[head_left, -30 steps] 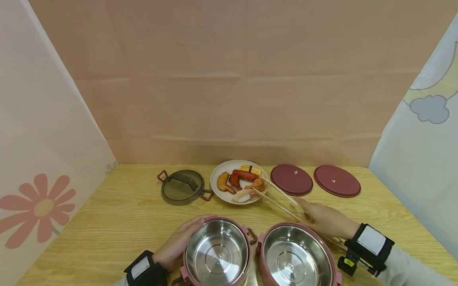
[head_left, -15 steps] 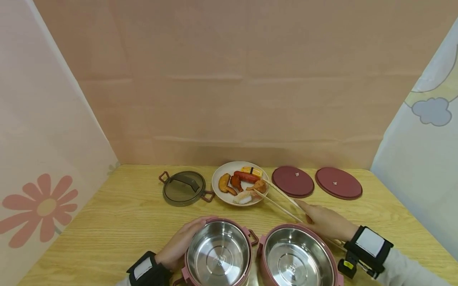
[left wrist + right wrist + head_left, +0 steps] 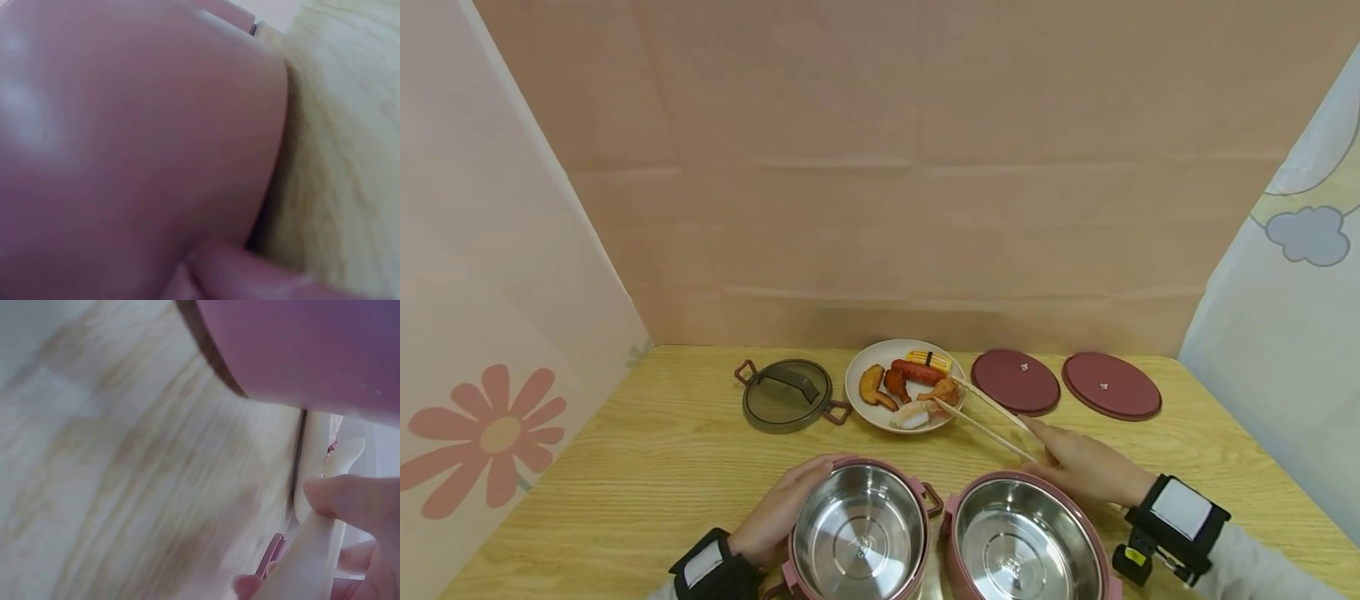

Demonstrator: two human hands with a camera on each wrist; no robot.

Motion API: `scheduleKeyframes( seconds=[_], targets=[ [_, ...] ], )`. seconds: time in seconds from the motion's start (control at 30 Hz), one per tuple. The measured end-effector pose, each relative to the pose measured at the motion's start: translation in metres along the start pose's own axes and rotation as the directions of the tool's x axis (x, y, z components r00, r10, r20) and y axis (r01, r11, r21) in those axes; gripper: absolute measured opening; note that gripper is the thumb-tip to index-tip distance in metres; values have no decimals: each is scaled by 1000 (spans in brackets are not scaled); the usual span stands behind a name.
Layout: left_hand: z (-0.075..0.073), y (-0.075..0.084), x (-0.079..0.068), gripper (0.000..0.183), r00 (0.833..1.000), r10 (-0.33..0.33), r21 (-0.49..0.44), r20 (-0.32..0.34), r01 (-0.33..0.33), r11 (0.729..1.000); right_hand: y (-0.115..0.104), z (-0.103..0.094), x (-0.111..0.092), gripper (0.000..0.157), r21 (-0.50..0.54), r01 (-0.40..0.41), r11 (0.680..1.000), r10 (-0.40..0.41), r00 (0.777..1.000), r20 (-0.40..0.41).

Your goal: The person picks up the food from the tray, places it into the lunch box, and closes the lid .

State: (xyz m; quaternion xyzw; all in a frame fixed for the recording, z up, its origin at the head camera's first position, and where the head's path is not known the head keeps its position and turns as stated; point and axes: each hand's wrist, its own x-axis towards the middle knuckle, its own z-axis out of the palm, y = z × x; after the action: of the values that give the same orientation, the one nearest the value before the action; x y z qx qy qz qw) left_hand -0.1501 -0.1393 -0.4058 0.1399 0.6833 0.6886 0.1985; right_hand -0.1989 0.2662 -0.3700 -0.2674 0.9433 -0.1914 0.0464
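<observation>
My left hand (image 3: pixel 790 504) rests against the outer wall of the left pink pot (image 3: pixel 917 533), fingers along its rim; the left wrist view shows fingertips (image 3: pixel 231 269) touching the wall. My right hand (image 3: pixel 1086 462) holds pale tongs (image 3: pixel 992 435) just beyond the right pink pot (image 3: pixel 951 533). Apart at their tips, the tongs reach over the right side of a white plate (image 3: pixel 853 392). One tip lies by a toy drumstick (image 3: pixel 942 390), the other near a toy shrimp (image 3: pixel 913 414). In the right wrist view the thumb (image 3: pixel 337 495) presses one broad arm of the tongs.
A toy sausage (image 3: pixel 917 372), corn (image 3: pixel 929 359), a mushroom-like piece (image 3: pixel 871 383) and a brown piece (image 3: pixel 896 383) also lie on the plate. A glass lid (image 3: pixel 782 408) sits left of it; two dark red discs (image 3: pixel 1015 381) lie to its right.
The head view has shifted slightly. The rear end of the tongs, earlier visible below my right wrist, is now hidden. My left hand stays on the pot.
</observation>
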Motion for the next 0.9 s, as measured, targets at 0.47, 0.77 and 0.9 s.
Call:
scheduleKeyframes(
  seconds=[0.47,0.77,0.9],
  targets=[
    [3,-2,0,55,998,-7,-28,-68,5,1000,-7,-12,-2,65,-81,-27,996,19,996,-90],
    [4,-2,-1,57,994,-35,-25,-99,33,999,-9,-20,4,67,-104,-12,994,6,998,-58],
    [5,-3,-1,58,993,-36,-27,-115,33,999,-11,-24,8,67,-111,3,994,-8,999,-41]
  ],
)
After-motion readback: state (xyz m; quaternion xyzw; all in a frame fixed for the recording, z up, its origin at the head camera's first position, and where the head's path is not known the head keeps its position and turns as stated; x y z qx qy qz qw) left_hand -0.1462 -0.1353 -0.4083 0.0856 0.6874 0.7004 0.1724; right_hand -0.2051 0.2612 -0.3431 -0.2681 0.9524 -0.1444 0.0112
